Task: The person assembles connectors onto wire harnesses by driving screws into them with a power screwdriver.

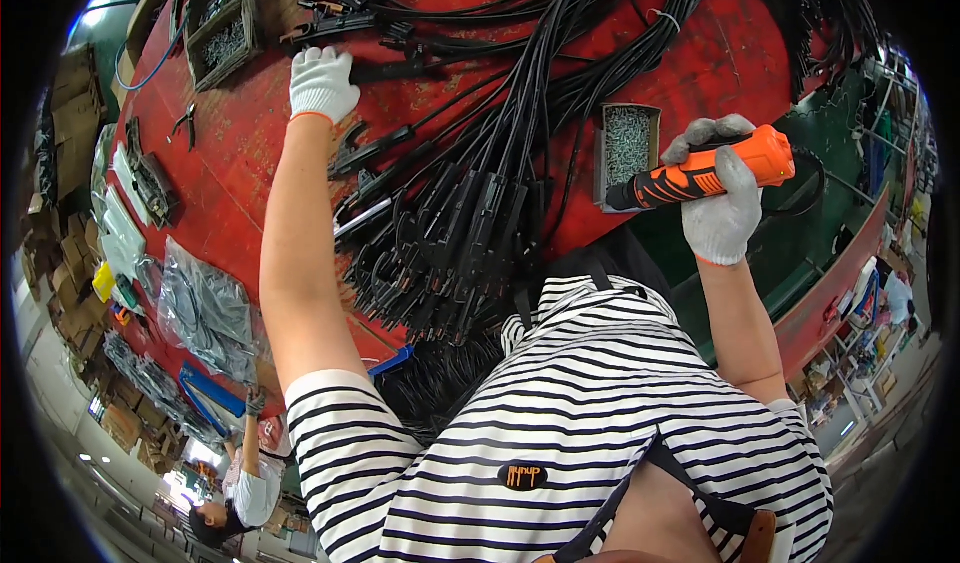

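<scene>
My right hand [724,193], in a grey-stained white glove, is wrapped round an orange and black cordless screwdriver [715,170]. Its black front end points left, over the near edge of a small box of screws [628,141]. At the far left, my left hand [323,85] in a white knit glove reaches to some black plastic parts with cables [340,28]. Its fingers are bent and close together, and what lies under the fingertips is hidden. Between my arms a big bundle of black cables [545,93] ends in several black plastic housings [455,238].
A divided wooden box of screws [222,43] stands at the far left, with pliers [188,125] near it on the red table [235,163]. Clear plastic bags [208,308] lie along the left side. Another person [245,483] is at the lower left.
</scene>
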`<action>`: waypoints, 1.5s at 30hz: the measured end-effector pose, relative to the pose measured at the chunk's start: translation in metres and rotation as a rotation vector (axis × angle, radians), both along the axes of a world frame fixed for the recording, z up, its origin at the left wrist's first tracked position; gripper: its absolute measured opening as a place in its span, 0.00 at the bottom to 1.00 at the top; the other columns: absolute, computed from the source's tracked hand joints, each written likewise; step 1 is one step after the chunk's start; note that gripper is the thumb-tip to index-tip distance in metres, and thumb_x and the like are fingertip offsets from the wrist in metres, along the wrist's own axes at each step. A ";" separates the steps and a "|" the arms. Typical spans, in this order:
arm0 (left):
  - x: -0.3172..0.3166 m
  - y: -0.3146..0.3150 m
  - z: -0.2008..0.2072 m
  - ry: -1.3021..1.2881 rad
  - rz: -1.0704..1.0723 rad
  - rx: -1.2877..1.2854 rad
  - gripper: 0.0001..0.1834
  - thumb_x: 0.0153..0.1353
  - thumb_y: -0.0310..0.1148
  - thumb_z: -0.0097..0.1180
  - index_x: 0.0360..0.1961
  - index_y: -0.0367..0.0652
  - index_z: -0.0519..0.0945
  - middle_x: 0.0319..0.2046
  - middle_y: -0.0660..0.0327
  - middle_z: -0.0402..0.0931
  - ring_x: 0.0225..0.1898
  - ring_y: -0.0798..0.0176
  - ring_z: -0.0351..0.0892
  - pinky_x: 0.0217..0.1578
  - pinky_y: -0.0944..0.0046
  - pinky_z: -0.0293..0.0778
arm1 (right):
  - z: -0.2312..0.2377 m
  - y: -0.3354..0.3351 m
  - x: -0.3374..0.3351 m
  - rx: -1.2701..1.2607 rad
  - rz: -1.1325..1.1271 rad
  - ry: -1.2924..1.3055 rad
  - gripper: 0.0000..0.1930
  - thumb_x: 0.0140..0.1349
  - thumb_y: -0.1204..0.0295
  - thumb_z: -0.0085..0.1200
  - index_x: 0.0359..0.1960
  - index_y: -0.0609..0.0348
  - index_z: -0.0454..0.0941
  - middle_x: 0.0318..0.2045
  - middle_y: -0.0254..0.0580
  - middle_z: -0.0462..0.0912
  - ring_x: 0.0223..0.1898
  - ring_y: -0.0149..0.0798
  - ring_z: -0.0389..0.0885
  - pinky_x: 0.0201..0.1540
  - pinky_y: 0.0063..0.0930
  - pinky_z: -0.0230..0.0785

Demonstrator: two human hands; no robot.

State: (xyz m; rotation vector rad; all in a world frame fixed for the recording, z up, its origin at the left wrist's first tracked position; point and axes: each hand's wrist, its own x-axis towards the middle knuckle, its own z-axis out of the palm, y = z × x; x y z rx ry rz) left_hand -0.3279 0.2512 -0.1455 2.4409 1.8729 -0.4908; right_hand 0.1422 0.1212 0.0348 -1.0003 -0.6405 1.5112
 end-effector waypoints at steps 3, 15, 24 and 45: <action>-0.007 -0.013 0.019 0.004 -0.079 -0.081 0.24 0.51 0.50 0.64 0.42 0.44 0.87 0.48 0.51 0.85 0.59 0.50 0.78 0.68 0.48 0.65 | 0.001 -0.002 0.006 -0.028 -0.071 0.024 0.17 0.65 0.77 0.57 0.56 0.52 0.76 0.45 0.45 0.83 0.44 0.43 0.84 0.51 0.43 0.79; 0.019 -0.088 0.127 -0.654 0.773 -0.770 0.22 0.63 0.50 0.66 0.36 0.39 0.79 0.31 0.55 0.84 0.32 0.57 0.85 0.40 0.57 0.77 | -0.018 0.004 0.019 -0.138 0.318 -0.028 0.19 0.65 0.75 0.62 0.57 0.62 0.78 0.43 0.45 0.86 0.35 0.35 0.87 0.40 0.31 0.82; 0.169 -0.193 0.182 -1.545 1.516 -1.100 0.15 0.75 0.48 0.58 0.42 0.47 0.79 0.29 0.63 0.79 0.26 0.60 0.79 0.31 0.54 0.80 | -0.094 0.021 -0.069 -0.556 0.910 0.221 0.16 0.65 0.59 0.68 0.49 0.50 0.81 0.33 0.35 0.83 0.28 0.34 0.84 0.31 0.29 0.80; 0.300 -0.297 0.189 -0.381 0.807 -0.047 0.38 0.62 0.35 0.66 0.73 0.46 0.67 0.47 0.41 0.84 0.43 0.37 0.87 0.43 0.42 0.81 | -0.064 0.023 -0.079 -0.468 1.163 -0.376 0.30 0.57 0.50 0.74 0.45 0.63 0.76 0.27 0.43 0.78 0.22 0.35 0.82 0.23 0.30 0.79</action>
